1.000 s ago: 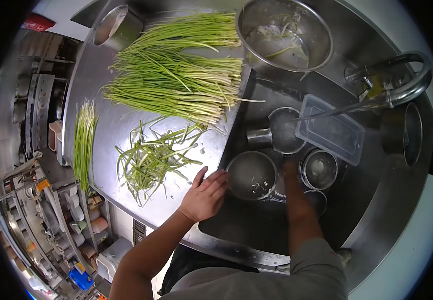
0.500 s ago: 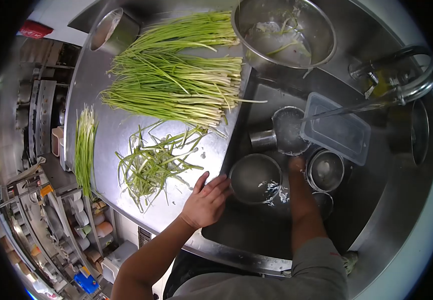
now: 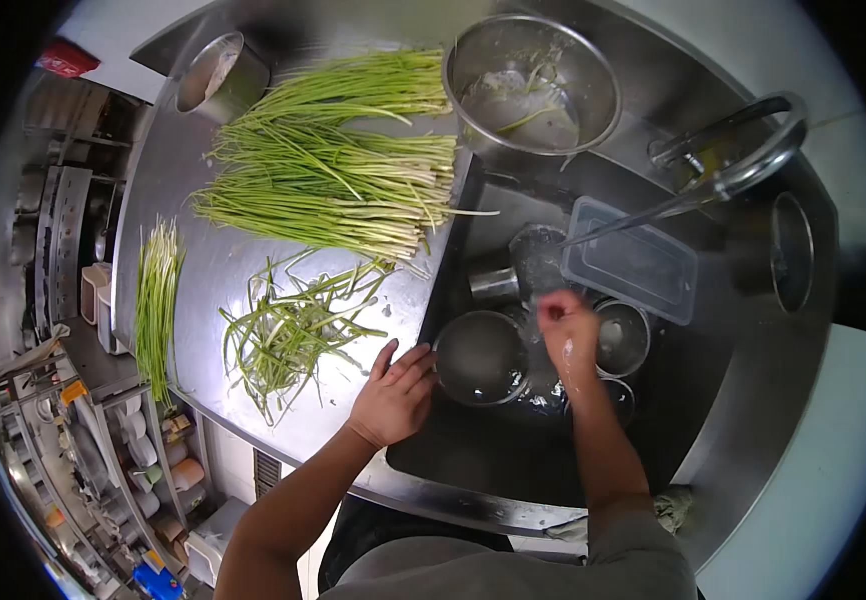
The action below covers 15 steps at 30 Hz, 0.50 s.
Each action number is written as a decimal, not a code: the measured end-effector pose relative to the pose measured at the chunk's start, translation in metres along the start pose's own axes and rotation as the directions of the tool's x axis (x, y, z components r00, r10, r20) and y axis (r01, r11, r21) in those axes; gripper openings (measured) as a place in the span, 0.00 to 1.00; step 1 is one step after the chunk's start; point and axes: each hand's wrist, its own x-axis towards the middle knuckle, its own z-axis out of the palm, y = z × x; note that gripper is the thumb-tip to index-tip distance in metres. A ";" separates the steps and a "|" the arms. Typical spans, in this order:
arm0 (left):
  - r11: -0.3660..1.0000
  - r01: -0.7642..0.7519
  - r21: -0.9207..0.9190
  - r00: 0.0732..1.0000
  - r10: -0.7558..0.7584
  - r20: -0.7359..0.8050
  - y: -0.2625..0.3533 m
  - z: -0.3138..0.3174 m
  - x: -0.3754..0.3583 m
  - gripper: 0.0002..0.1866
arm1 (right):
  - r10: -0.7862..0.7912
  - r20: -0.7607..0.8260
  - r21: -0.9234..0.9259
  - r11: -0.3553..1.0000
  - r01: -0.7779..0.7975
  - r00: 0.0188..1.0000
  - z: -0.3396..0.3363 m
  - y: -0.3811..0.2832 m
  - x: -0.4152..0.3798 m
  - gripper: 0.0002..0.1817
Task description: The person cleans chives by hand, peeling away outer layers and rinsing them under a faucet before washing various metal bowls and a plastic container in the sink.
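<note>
My left hand [image 3: 393, 393] rests with fingers spread on the steel counter [image 3: 298, 440] at the sink's edge and holds nothing. Over the sink [image 3: 513, 455], my right hand [image 3: 566, 325] is raised with curled fingers, wet at the wrist; whether anything is in it is too blurred to tell. Left of it sits a round metal bowl [image 3: 481, 357], and right of it a smaller round container [image 3: 622, 338]. Above lies a clear plastic lid or tray [image 3: 631, 260], with a metal cup [image 3: 494, 284] to the left. Water runs from the faucet [image 3: 753, 170].
Long bunches of green stalks [image 3: 328, 170] cover the upper counter, with loose trimmings [image 3: 298, 335] below and a small bunch [image 3: 158, 310] at left. A large bowl [image 3: 533, 85] and a metal pot [image 3: 223, 78] stand at the back. A cloth [image 3: 671, 508] hangs at the front edge.
My right hand has risen out of the sink and its fingers now show curled. My left hand stays on the counter edge. The whole view has shifted slightly.
</note>
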 end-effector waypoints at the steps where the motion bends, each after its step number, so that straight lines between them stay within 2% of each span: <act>1: 1.000 -0.002 0.001 1.000 0.002 -0.001 0.000 0.000 0.000 0.14 | -0.188 -0.185 0.073 0.976 0.204 0.965 -0.012 -0.043 0.015 0.05; 2: 1.000 -0.006 0.001 1.000 0.007 -0.003 0.001 0.000 0.000 0.14 | -0.345 -0.368 0.107 0.907 0.408 0.863 -0.024 -0.082 0.032 0.07; 4: 1.000 0.000 0.005 1.000 0.000 -0.006 0.001 -0.001 -0.001 0.15 | -0.469 -0.464 -0.053 0.862 0.505 0.751 -0.046 -0.154 0.062 0.08; 7: 1.000 -0.010 0.004 1.000 0.010 0.015 -0.003 0.001 -0.004 0.15 | -0.404 -0.327 0.060 0.893 0.445 0.855 -0.025 -0.155 0.076 0.12; 8: 1.000 -0.014 0.004 1.000 0.014 0.011 -0.003 0.001 -0.003 0.15 | -0.313 -0.221 0.078 0.938 0.337 0.924 -0.018 -0.157 0.063 0.12; 11: 1.000 -0.018 -0.013 1.000 0.018 0.020 -0.003 -0.003 -0.003 0.12 | -0.526 -0.378 -0.215 0.851 0.480 0.762 0.024 -0.104 0.050 0.13; 14: 1.000 -0.008 -0.014 1.000 0.008 0.028 -0.002 -0.001 -0.005 0.13 | -0.505 -0.439 -0.150 0.857 0.493 0.743 0.048 -0.078 0.041 0.14; 15: 1.000 -0.009 -0.015 0.999 0.010 0.031 -0.004 -0.002 -0.002 0.13 | -0.543 -0.415 -0.204 0.837 0.507 0.730 0.047 -0.079 0.049 0.15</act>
